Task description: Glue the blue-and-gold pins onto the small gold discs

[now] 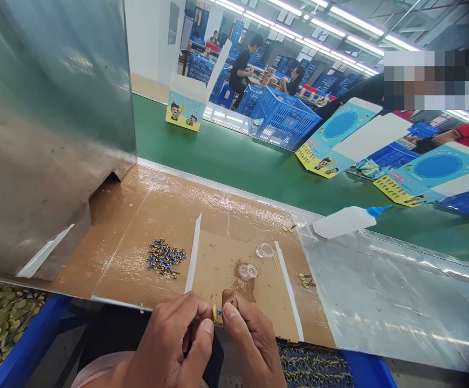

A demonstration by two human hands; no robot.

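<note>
My left hand (pixel 180 334) and my right hand (pixel 248 337) meet at the front edge of the cardboard-covered bench. Between the left fingertips is a small yellow disc (pixel 215 313), held on edge. The right thumb and forefinger pinch a tiny blue figure (pixel 220 311), mostly hidden by the fingers, which touches the disc's face. Beyond my left hand lies a heap of small blue and dark figures (pixel 165 257). Past my right hand, a clear little cup (pixel 247 271) sits on a brown stain, with another clear cup (pixel 264 250) and a thin stick (pixel 275 263) behind.
A white squeeze bottle (pixel 345 222) with a blue tip lies at the right. Figures on yellow discs (pixel 306 280) rest nearby. Bins of discs (pixel 0 323) and figures (pixel 315 366) stand below. Printed boxes (pixel 186 110) sit on the green belt (pixel 234 156); a metal panel rises left.
</note>
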